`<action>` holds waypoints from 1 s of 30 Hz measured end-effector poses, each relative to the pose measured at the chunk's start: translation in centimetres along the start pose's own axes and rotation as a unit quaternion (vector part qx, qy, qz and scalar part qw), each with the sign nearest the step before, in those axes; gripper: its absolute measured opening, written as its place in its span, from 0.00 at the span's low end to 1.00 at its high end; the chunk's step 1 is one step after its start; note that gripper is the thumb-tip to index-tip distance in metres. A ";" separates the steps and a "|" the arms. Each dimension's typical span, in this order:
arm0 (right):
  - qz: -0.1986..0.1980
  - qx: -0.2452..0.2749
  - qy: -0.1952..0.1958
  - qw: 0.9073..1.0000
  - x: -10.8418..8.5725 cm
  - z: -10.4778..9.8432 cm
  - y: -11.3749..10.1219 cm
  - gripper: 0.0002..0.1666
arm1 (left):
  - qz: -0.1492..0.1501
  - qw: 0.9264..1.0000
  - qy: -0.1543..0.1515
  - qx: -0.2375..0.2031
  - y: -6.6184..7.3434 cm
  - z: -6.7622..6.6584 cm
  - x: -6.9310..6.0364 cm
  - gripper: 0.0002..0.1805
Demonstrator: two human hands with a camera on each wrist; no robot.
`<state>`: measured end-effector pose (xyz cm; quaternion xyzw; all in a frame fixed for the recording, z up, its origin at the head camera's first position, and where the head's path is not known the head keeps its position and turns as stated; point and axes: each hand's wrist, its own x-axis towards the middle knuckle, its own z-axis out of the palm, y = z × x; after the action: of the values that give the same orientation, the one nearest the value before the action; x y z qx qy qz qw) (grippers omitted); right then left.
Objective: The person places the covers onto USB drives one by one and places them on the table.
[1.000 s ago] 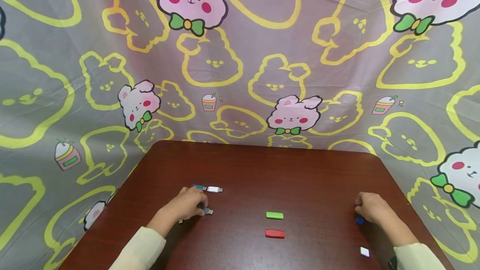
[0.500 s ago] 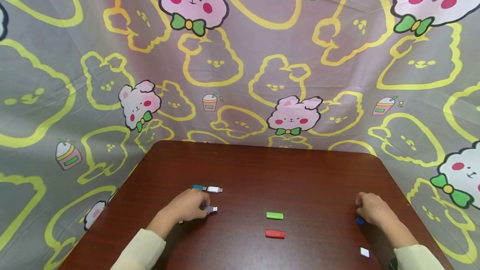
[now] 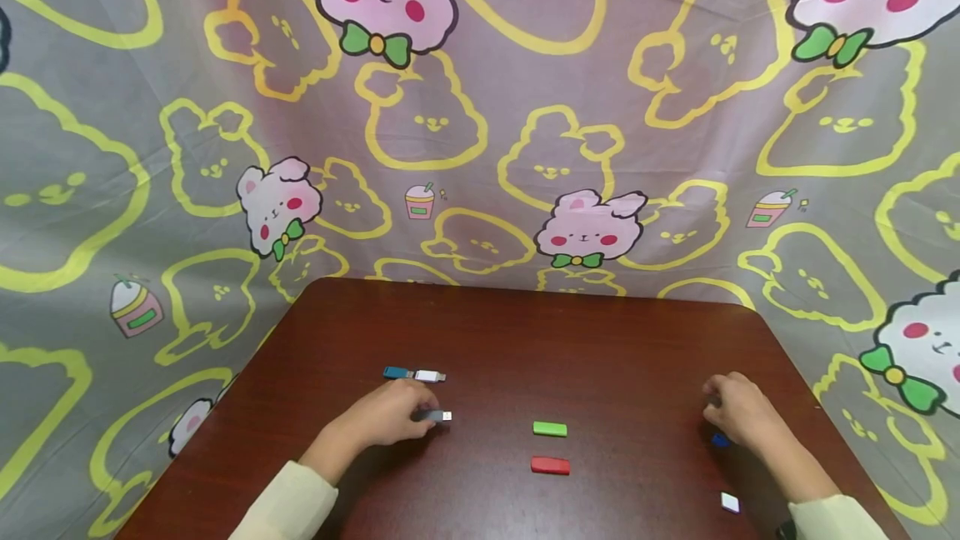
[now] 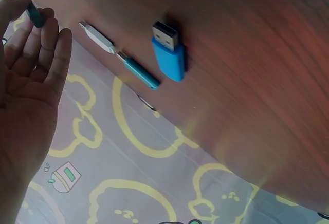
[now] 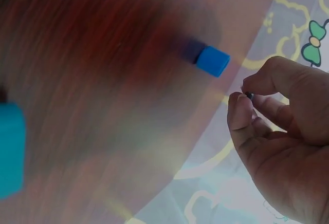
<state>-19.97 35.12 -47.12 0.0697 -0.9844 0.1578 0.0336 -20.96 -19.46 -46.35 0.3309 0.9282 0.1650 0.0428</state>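
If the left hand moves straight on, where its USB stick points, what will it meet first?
Probably the green piece, almost in line with the USB stick in the left hand, though hand height is unclear.

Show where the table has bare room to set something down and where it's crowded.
Bare table lies between the green piece and the right hand, and from the white drive to the far edge. It's crowded around the left hand, which holds a dark drive: the white drive and a teal drive just beyond, a blue drive nearby.

Dark piece [image 5: 249, 95] in right grip [image 5: 288, 149] mostly hidden.
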 end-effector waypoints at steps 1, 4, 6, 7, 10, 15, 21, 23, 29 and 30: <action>-0.004 0.001 0.004 1.000 -0.1 0.0 -0.2 0.13 | 0.005 1.000 0.003 0.001 0.1 0.0 0.0 0.06; -0.013 0.004 0.010 1.000 -0.2 -0.2 -0.9 0.13 | 0.010 1.000 0.008 0.006 0.5 0.0 0.1 0.06; -0.021 0.009 0.018 1.000 -0.4 -0.3 -1.3 0.13 | 0.013 1.000 0.012 0.012 0.6 0.0 0.1 0.06; -0.024 0.011 0.022 0.999 -0.4 -0.3 -1.6 0.13 | 0.012 1.000 0.012 0.014 0.7 0.1 0.1 0.07; -0.032 0.022 0.032 0.999 -0.7 -0.3 -2.2 0.13 | 0.013 1.000 0.012 0.014 0.9 0.1 0.2 0.07; -0.043 0.042 0.049 0.997 -1.2 -0.4 -3.5 0.11 | 0.015 1.000 0.007 0.008 1.2 0.1 0.4 0.07; -0.057 0.056 0.067 0.995 -1.8 -0.3 -4.9 0.11 | 0.022 1.000 0.010 0.008 1.6 0.4 0.6 0.06; -0.058 0.059 0.067 0.994 -2.0 -0.1 -5.4 0.11 | 0.024 1.000 0.011 0.009 1.8 0.5 0.7 0.05; -0.058 0.082 0.063 0.993 -2.5 0.3 -6.9 0.12 | 0.026 0.999 0.007 0.018 2.7 0.7 0.8 0.07; -0.059 0.085 0.064 0.993 -2.6 0.4 -7.1 0.12 | 0.028 0.999 0.007 0.021 2.9 0.8 0.8 0.07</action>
<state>-16.34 28.67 -45.53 0.1197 -0.9574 0.2431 0.0995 -19.71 -16.67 -46.08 0.3567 0.9220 0.1490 0.0243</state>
